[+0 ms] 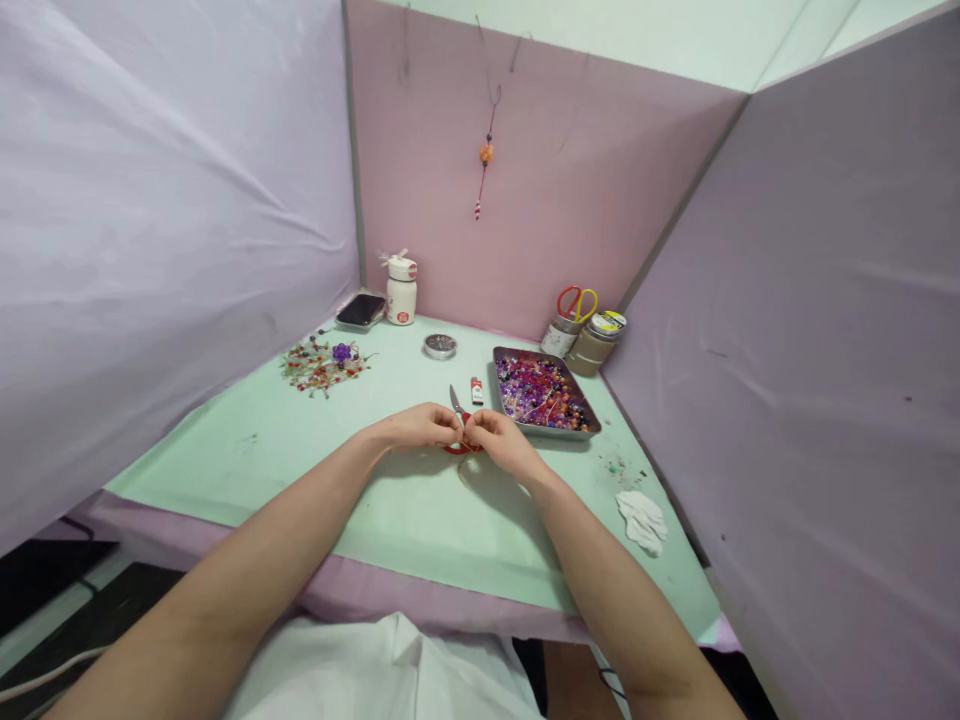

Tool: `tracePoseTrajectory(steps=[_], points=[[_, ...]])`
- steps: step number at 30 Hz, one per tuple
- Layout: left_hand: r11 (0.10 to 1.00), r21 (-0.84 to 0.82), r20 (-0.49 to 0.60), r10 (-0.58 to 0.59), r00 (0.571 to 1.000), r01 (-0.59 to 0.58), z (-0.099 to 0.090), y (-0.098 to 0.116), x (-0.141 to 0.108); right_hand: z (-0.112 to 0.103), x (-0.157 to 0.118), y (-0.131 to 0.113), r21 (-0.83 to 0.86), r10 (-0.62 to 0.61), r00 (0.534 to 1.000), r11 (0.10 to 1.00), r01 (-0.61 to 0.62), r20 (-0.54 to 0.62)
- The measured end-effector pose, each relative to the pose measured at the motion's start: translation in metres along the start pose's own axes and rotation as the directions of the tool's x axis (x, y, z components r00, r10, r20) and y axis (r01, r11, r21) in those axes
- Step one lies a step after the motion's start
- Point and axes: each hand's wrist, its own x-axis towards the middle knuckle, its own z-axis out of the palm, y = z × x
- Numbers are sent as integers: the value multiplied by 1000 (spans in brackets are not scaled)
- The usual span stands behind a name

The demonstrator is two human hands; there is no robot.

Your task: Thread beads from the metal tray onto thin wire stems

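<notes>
Over the middle of the table, my left hand [429, 426] and my right hand [498, 440] meet with fingertips pinched close together. A thin, pale cord [460, 474] runs out from between them and curls down over the tabletop; whatever else is in the fingers is too small to make out. Directly beyond and partly under the hands lie scissors [456, 400] with red handles, their blades pointing away. A small red-and-white lighter [477, 390] is just past my right fingertips. To the right of it, a metal tray [555, 434] holds many purple, red and orange beads [541, 390].
A heap of beaded pieces [319, 368] lies at left, near a phone [361, 310] and a white bottle [402, 295]. A round tin [440, 346] stands behind the scissors. Jars [592, 350] stand back right; a crumpled white cloth [642, 522] lies right. A beaded string [486, 155] hangs on the wall.
</notes>
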Motion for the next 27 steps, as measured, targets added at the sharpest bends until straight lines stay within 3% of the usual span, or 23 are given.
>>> tracePoseTrajectory(steps=[9, 16, 21, 27], points=[[980, -196, -144, 17, 989, -46, 1, 4, 2, 0, 2, 5, 108, 22, 999, 994, -26, 39], [934, -357, -112, -27, 993, -14, 0, 5, 2, 0, -1, 1, 140, 37, 999, 990, -33, -25], [947, -318, -100, 24, 995, -55, 1, 4, 3, 0, -1, 0, 141, 62, 998, 988, -57, -31], [909, -404, -226, 10, 974, -103, -3, 5, 4, -10, -1, -4, 238, 94, 991, 965, -113, 91]])
